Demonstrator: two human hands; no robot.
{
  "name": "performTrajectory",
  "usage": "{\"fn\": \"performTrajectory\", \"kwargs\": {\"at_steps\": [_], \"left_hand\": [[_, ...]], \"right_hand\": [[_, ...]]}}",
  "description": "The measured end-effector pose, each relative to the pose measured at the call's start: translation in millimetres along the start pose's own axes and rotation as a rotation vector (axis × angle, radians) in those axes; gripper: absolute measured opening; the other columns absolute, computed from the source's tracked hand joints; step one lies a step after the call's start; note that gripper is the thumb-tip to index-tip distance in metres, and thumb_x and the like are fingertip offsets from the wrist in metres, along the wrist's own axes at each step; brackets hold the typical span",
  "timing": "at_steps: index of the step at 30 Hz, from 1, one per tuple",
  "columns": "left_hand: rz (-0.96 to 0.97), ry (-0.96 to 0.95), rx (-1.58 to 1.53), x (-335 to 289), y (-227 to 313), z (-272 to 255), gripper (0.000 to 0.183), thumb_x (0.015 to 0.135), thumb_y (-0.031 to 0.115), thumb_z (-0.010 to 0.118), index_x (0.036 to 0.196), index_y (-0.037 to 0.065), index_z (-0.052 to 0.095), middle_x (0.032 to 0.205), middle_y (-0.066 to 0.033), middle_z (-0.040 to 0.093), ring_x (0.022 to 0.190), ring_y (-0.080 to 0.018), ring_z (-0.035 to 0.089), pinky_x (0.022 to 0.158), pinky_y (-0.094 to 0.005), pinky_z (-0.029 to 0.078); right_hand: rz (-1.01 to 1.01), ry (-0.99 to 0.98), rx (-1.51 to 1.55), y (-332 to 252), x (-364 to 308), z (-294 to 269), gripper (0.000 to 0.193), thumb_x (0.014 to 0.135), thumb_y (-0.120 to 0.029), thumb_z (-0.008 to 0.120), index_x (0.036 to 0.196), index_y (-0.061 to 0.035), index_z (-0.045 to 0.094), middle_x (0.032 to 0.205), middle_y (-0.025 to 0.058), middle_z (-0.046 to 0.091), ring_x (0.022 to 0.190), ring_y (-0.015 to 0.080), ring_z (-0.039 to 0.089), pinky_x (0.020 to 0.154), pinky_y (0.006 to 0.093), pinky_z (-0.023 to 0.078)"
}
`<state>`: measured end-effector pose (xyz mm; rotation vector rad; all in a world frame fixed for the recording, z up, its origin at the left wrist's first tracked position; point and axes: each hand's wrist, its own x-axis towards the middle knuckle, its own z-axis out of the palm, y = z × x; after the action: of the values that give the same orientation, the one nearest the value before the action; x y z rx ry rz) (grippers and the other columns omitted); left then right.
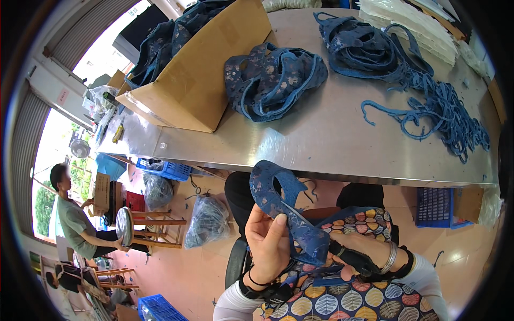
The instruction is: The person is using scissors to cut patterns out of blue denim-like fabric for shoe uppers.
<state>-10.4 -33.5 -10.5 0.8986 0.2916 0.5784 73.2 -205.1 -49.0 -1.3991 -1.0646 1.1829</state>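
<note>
Strip [309, 238]: above the person's lap, on the near side of the table edge, its long axis slanting from upper left to lower right.
Table [342, 142]: metal, beyond the strip.
Box [198, 72]: on the table, upper left, cloth spilling over.
Heap [251, 80]: patterned blue cloth, just right of the box.
Left hand [267, 239]: nearer the strip's upper loop, thumb and fingers pinching its edge.
Right hand [357, 247]: by the lower end, fingers curled around a dark item [360, 261]; whether they also grip cloth, I cannot tell.
</note>
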Motion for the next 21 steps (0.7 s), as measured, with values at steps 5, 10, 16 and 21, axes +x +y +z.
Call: {"fn": "performTrajectory", "kwargs": {"at_steps": [5, 10, 16, 21], "left_hand": [[-0.176, -0.046, -0.091, 4.7, 4.7, -6.8, 0.046, 0.078, -0.001, 0.054, 0.122, -0.003, 0.041, 0.098, -0.0107, 0.059, 0.088, -0.0151, 0.056, 0.081, -0.0282, 0.044], [-0.234, -0.056, -0.095, 7.4, 12.4, -5.2, 0.041, 0.077, -0.002, 0.055, 0.117, -0.002, 0.046, 0.089, -0.0089, 0.06, 0.065, -0.0108, 0.057, 0.055, -0.0206, 0.045], [-0.349, -0.086, 0.067, 19.6, 24.5, -10.8, 0.027, 0.08, 0.002, 0.053, 0.106, -0.003, 0.05, 0.079, -0.01, 0.061, 0.047, -0.0134, 0.056, 0.038, -0.0192, 0.043], [-0.416, -0.16, 0.034, 27.4, 32.8, -16.7, 0.022, 0.083, 0.007, 0.052, 0.101, -0.005, 0.049, 0.076, -0.0122, 0.061, 0.041, -0.0162, 0.056, 0.036, -0.0212, 0.045]], "right_hand": [[-0.05, 0.045, -0.005, -6.8, -0.4, -0.5, 0.078, 0.063, -0.057, 0.067, 0.106, 0.0037, 0.043, 0.074, 0.0103, 0.056, 0.067, 0.0206, 0.055, 0.058, 0.0284, 0.042], [0.002, 0.058, 0.006, -2.1, -1.4, 0.0, 0.073, 0.061, -0.056, 0.068, 0.099, 0.0026, 0.045, 0.078, 0.0117, 0.059, 0.071, 0.0217, 0.058, 0.061, 0.0296, 0.044], [0.076, 0.12, -0.02, 4.8, -6.7, 0.5, 0.06, 0.067, -0.04, 0.071, 0.1, 0.0033, 0.045, 0.08, 0.0145, 0.061, 0.077, 0.0246, 0.062, 0.062, 0.0305, 0.046], [0.019, 0.037, -0.148, -3.1, -11.1, -6.5, 0.047, 0.076, -0.025, 0.065, 0.108, 0.0026, 0.044, 0.091, 0.0151, 0.06, 0.082, 0.0251, 0.06, 0.067, 0.0298, 0.045]]}}
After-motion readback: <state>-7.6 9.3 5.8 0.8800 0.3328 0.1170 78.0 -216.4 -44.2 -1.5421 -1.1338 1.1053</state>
